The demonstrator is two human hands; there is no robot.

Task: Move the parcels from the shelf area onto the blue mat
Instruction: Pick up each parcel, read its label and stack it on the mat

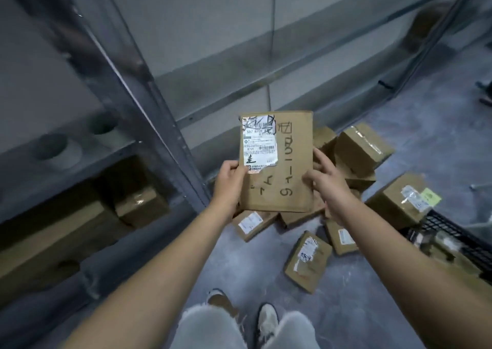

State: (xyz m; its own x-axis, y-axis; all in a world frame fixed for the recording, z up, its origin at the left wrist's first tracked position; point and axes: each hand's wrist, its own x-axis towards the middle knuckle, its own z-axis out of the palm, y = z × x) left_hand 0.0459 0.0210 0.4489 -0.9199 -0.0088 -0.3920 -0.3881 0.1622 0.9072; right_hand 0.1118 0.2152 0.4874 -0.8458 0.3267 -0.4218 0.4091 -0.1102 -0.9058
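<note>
Left hand (229, 181) and right hand (323, 179) grip a flat parcel (286, 146) by its sides above a floor pile (359, 149); next it likely needs carrying to the unseen blue mat.

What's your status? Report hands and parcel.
Left hand, right hand both grip flat parcel. Blue mat not in view. Loose parcels on floor ahead.

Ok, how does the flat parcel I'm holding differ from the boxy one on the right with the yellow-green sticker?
The flat parcel is thin as an envelope; the box is thick and blocky. The left hand and right hand hold the flat parcel up; the box sits down by a black crate. The flat parcel bears big handwriting; the box has a yellow-green sticker. Both are brown and labelled.
</note>
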